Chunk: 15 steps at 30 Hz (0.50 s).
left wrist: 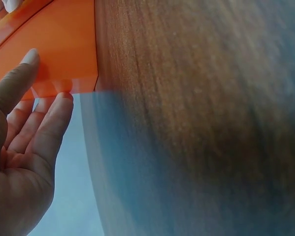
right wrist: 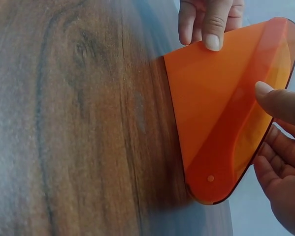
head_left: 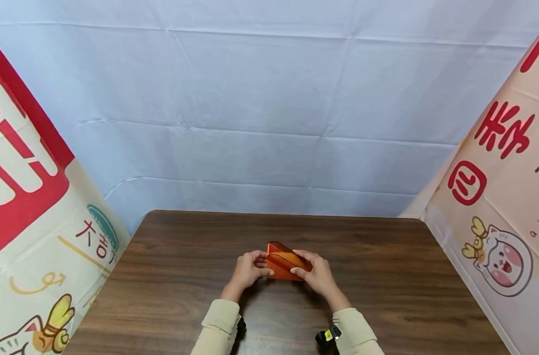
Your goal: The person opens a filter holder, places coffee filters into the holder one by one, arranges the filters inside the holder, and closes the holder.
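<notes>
An orange, see-through plastic triangular case (head_left: 283,266) with rounded corners stands upright on the table, its long straight edge down. A darker orange band runs across it, and a small round rivet (right wrist: 211,178) shows near one lower corner. My left hand (head_left: 248,268) holds its left edge, thumb on the near face and fingertips at the edge. On the right, my right hand (head_left: 315,271) pinches the sloping edge with the thumb on the near face; its fingers lie behind. The far face is mostly hidden.
The dark wooden table (head_left: 185,256) has rounded far corners. Behind it hangs a pale blue cloth (head_left: 269,108), with printed banners (head_left: 25,197) at the left and right. Both wrists carry small black cameras (head_left: 327,337).
</notes>
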Available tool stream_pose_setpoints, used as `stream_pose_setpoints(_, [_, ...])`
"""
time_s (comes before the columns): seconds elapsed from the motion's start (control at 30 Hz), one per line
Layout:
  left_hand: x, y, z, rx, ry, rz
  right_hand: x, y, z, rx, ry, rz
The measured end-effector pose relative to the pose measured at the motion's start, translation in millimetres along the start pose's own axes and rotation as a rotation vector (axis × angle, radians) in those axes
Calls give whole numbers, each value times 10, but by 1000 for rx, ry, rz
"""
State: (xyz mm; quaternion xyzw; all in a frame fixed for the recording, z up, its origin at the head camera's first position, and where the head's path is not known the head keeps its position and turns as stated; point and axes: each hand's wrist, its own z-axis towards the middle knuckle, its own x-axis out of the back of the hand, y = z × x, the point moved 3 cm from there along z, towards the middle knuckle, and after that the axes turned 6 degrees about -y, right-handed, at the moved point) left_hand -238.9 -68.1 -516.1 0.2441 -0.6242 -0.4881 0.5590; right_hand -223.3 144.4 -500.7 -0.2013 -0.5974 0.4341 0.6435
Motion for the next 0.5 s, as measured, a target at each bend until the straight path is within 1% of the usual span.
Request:
stream_pose_setpoints(0.03, [-2, 1, 0, -9, 1, -2, 4, 0, -1, -3, -2, 2])
stream_pose_setpoints(0.1, [-8, -2, 7, 4, -1, -2, 12, -2, -1, -7, -2, 6])
stream_pose_setpoints(0.2, [-19, -28, 27, 48, -3, -5, 18, 3, 0, -9, -10, 5])
stream_pose_setpoints(0.3, [-21, -13, 25, 81, -4, 17, 26, -3, -8, 20, -68, -37])
stream_pose_setpoints(0.43, [-4, 58, -68, 103, -12, 66, 76, -39, -78, 57, -167, -117])
stream_pose_setpoints(0.5, [23, 95, -129, 94, -20, 98, 131, -57, -131, 76, -167, -174])
